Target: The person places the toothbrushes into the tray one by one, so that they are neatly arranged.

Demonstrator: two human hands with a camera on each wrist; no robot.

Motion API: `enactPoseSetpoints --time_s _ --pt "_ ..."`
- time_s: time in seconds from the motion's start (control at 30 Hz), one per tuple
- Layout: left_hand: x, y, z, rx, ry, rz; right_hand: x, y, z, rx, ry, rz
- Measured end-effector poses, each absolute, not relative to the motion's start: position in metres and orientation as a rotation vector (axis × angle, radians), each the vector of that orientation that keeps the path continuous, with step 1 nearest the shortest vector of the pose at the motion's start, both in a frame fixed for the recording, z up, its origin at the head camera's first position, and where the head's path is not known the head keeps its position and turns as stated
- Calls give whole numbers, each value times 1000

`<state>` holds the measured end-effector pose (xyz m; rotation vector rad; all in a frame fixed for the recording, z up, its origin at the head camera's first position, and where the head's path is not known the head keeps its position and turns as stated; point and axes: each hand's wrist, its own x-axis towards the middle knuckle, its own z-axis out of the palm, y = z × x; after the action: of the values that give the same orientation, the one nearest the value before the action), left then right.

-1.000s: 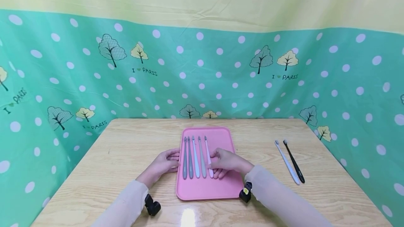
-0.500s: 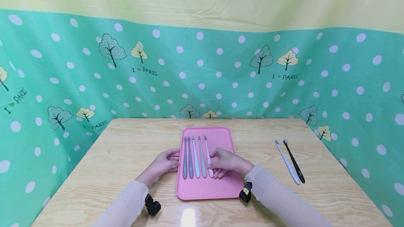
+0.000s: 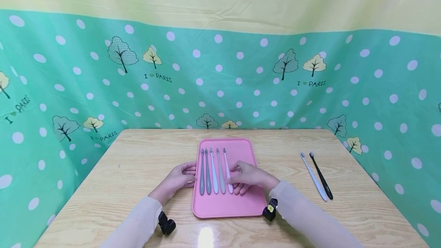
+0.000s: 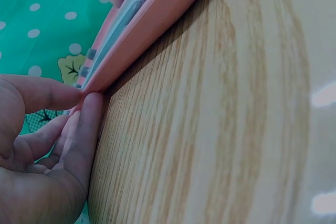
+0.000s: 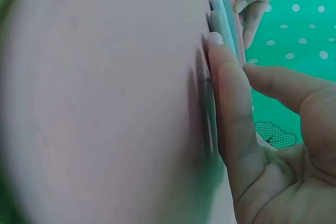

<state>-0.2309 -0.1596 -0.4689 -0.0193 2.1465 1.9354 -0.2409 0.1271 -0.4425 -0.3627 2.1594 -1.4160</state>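
Note:
A pink tray (image 3: 227, 206) lies on the table, holding several toothbrushes in a row, bristle heads at the far end. From left come two dark grey toothbrushes (image 3: 208, 179), a light blue toothbrush (image 3: 214, 178), a grey-green toothbrush (image 3: 221, 175) and a pale pink toothbrush (image 3: 227, 165). My right hand (image 3: 249, 175) pinches the pale pink toothbrush along its handle; the handle end (image 5: 214, 39) shows past my fingers in the right wrist view. At the tray's left edge, my left hand (image 3: 177, 179) pinches the rim between thumb and finger, clearer in the left wrist view.
To the right on the wooden table (image 3: 286, 221) lie a light blue-white toothbrush (image 3: 315, 180) and a black toothbrush (image 3: 322, 179), side by side and slanted. A green and yellow printed curtain (image 3: 237, 75) encloses the table at the back and sides.
Hardly anything differs. The right wrist and sleeve have shifted slightly to the right, while both hands keep their places at the pale pink toothbrush and the tray rim.

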Motion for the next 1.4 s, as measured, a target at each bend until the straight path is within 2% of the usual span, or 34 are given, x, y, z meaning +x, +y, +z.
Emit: enactPoseSetpoints --time_s 0.77,1.4 --pt "-234 -160 -472 -1 2125 1944 -232 165 -425 -453 2228 -1385" --pt "-231 -159 -470 -4 2101 1982 -222 216 -420 -433 2282 -1382"
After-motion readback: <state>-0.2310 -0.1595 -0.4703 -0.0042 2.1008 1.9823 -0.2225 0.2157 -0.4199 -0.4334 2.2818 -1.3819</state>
